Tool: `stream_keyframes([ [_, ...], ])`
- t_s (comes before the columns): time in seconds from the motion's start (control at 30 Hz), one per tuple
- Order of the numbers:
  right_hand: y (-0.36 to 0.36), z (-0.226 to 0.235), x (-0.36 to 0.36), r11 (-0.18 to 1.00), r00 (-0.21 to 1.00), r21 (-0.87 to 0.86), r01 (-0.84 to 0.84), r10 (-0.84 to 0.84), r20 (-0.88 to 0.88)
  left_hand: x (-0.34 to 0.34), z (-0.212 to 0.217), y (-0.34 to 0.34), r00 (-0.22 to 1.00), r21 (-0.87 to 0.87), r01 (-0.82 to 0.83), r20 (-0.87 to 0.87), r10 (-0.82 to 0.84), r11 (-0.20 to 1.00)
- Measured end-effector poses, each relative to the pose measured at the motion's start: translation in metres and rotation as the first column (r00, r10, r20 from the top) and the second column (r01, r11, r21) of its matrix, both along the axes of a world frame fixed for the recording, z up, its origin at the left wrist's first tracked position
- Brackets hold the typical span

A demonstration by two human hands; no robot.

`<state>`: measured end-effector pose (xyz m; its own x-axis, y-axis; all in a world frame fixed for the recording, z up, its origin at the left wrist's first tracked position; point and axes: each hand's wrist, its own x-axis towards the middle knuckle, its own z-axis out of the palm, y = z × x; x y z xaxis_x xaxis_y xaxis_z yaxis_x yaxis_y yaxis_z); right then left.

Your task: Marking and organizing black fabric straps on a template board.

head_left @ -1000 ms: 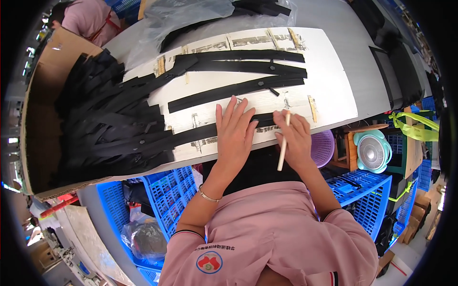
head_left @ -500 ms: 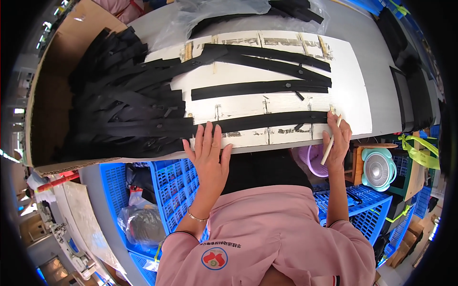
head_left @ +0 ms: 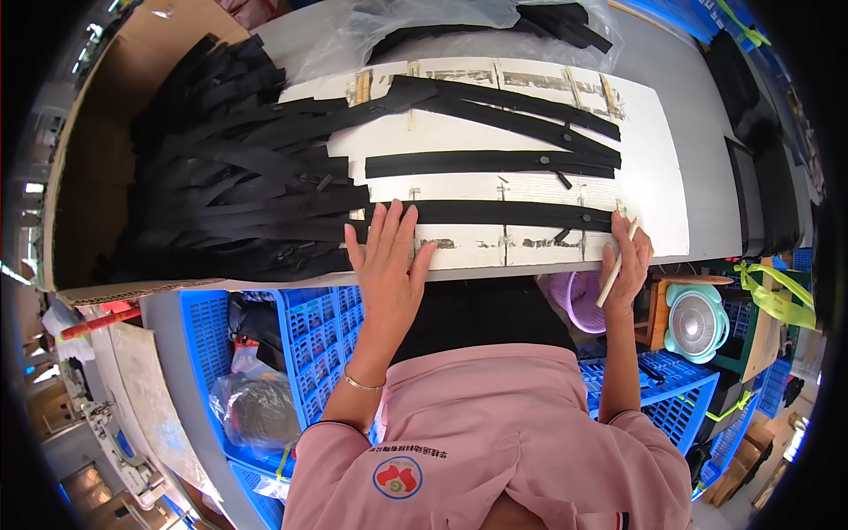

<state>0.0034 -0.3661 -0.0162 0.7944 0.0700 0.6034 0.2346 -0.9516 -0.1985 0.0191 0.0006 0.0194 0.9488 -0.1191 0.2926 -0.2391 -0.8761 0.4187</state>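
A long black zipper [head_left: 503,213] lies across the near part of the white board [head_left: 658,177], its small slider and pull toward the right. My left hand [head_left: 389,265] rests flat on its left end, fingers spread. At the right end my right hand [head_left: 629,265] touches the tape with its fingertips while gripping a thin, pale pencil-like stick [head_left: 609,283]. Beyond it lie another straight zipper [head_left: 459,162] and a folded pair [head_left: 521,115] meeting at the left. A heap of black zippers [head_left: 238,185] spills from a cardboard box [head_left: 97,168] onto the board's left side.
Clear plastic [head_left: 424,22] with more black strips lies at the far edge. Black items [head_left: 751,185] stand on the right of the grey table. Below its near edge are blue crates [head_left: 322,344], a purple basket [head_left: 579,300] and a turquoise fan [head_left: 696,322].
The view has shifted and tilted slightly. My left fingertips reach a little farther over the zipper's left end, which lies slightly farther from me. My right hand stays at the right end with the stick.
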Motion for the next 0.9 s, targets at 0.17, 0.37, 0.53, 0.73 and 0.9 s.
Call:
stream_keyframes([
  [0.17,0.001,0.002,0.002,1.000,1.000,0.020,-0.018,0.018,0.013,-0.011,-0.004,0.004,1.000,-0.044,-0.010,-0.022,0.009,0.999],
  [0.37,0.009,0.013,0.002,1.000,1.000,0.012,0.002,-0.002,-0.001,-0.013,-0.004,0.002,0.998,-0.007,-0.055,0.005,0.055,0.998],
  [0.53,0.069,0.048,0.013,0.971,1.000,0.238,0.029,-0.029,-0.007,-0.012,-0.006,0.001,0.998,-0.014,-0.056,0.026,0.056,0.998],
  [0.73,0.165,0.073,0.044,0.484,0.787,0.872,-0.076,0.566,-0.245,-0.013,-0.008,0.001,0.997,-0.012,-0.074,0.031,0.074,0.997],
  [0.9,0.210,0.044,0.071,0.402,0.710,0.914,-0.047,0.657,-0.252,-0.012,-0.012,-0.001,0.995,-0.012,-0.089,0.038,0.089,0.996],
])
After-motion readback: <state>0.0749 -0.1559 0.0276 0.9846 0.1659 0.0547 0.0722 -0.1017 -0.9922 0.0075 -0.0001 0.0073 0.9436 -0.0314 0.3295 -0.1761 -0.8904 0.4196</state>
